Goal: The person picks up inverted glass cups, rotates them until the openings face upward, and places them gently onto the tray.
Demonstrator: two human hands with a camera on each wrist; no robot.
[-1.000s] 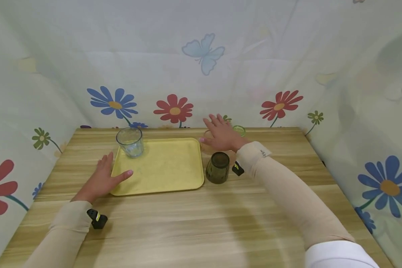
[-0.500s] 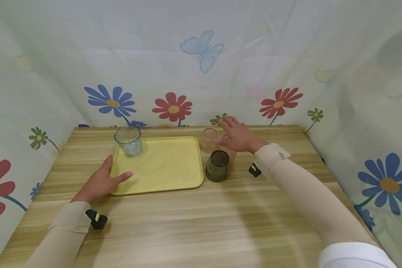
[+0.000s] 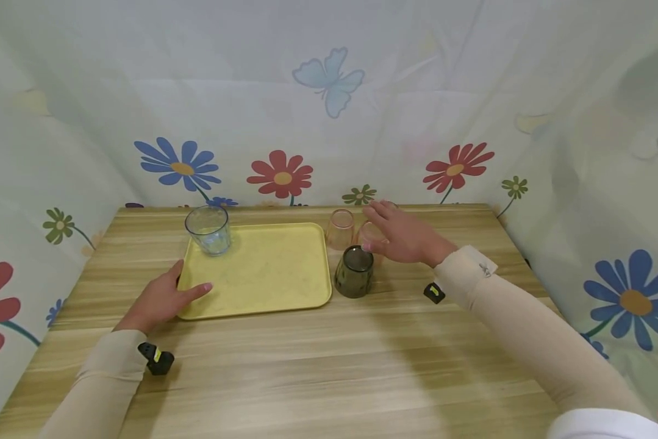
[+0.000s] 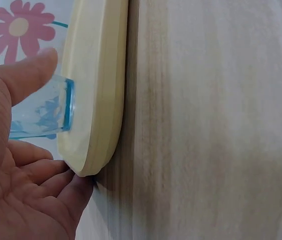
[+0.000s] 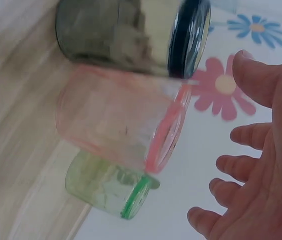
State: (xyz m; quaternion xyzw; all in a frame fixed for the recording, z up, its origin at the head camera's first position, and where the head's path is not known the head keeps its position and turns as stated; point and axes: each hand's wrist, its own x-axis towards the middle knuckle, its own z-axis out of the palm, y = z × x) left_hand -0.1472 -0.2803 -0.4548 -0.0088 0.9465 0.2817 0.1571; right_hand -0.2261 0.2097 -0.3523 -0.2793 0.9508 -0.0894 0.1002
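My left hand (image 3: 161, 299) is at the left edge of a yellow tray (image 3: 268, 274). In the left wrist view its fingertips touch the tray's rim while the thumb hovers over the tray. A clear bluish drinking glass (image 3: 208, 235) stands mouth up in the tray's far left corner. My right hand (image 3: 405, 235) is held over the glasses right of the tray, fingers spread loosely and holding nothing. Below it are an upside-down dark glass (image 3: 354, 273) and a pink glass (image 5: 121, 117). A green glass (image 5: 108, 182), seen in the right wrist view, is mostly hidden behind the hand in the head view.
Another pink glass (image 3: 341, 230) stands by the tray's far right corner. The wooden table (image 3: 307, 366) reaches back to a white cloth (image 3: 241, 110) printed with flowers, which also hangs at both sides. A small black camera (image 3: 434, 292) shows at my right wrist.
My right hand has moved right and a little nearer, uncovering the pink glasses and covering the green one. The left hand stays at the tray's edge, and the glasses have not moved.
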